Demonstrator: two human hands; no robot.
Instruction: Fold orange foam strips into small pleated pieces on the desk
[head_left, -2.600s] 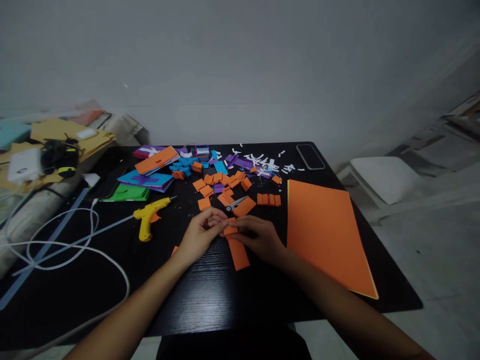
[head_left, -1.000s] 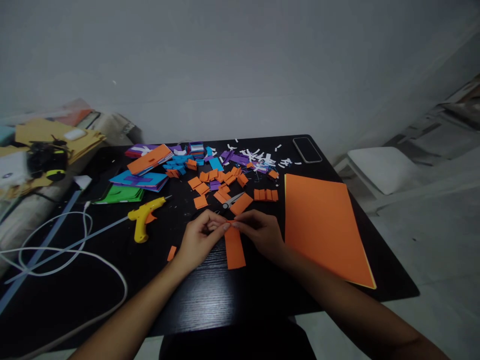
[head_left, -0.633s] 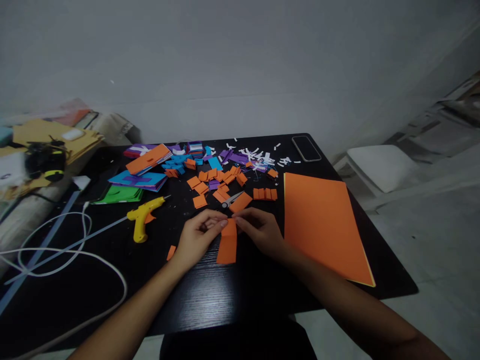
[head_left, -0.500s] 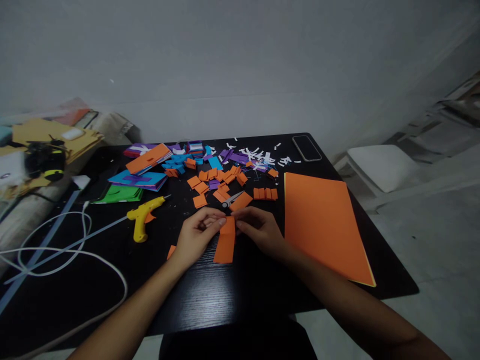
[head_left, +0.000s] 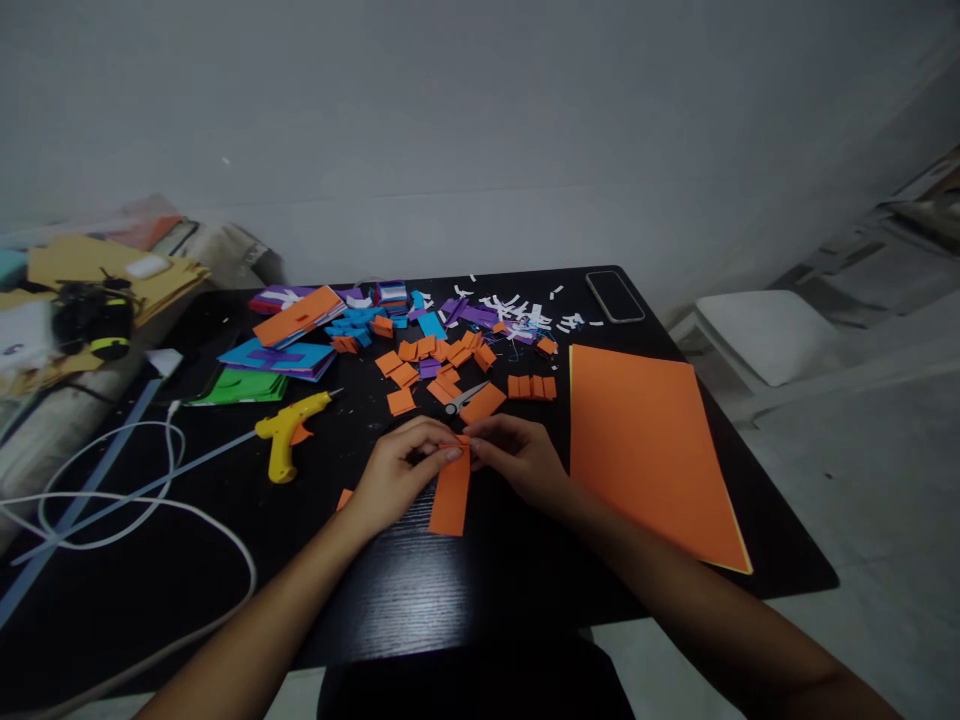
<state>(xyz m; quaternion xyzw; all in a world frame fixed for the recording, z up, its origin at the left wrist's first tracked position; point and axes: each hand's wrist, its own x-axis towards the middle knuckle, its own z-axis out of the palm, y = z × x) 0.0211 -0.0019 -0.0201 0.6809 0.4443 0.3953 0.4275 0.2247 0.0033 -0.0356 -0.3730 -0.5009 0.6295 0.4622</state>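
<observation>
Between my two hands is an orange paper strip (head_left: 451, 500), its far end folded and its plain lower part hanging toward me over the black table. My left hand (head_left: 399, 468) pinches the strip's left edge near the fold, thumb on top. From the other side, my right hand (head_left: 521, 455) is closed on the folded end with thumb and fingers. Just beyond my fingertips lie scissors (head_left: 457, 404), partly under an orange paper piece (head_left: 483, 403). Several small folded orange pieces (head_left: 403, 374) are scattered past them.
A yellow glue gun (head_left: 285, 432) lies to the left, near a white cable (head_left: 225, 535). Large orange sheets (head_left: 645, 450) are stacked on the right. Toward the back are a phone (head_left: 615, 297), white paper scraps (head_left: 517, 312) and coloured paper packets (head_left: 279, 358).
The strip's fold has shifted toward its far end, and its lower end reaches slightly nearer to me. My left thumb has moved a little right across the paper.
</observation>
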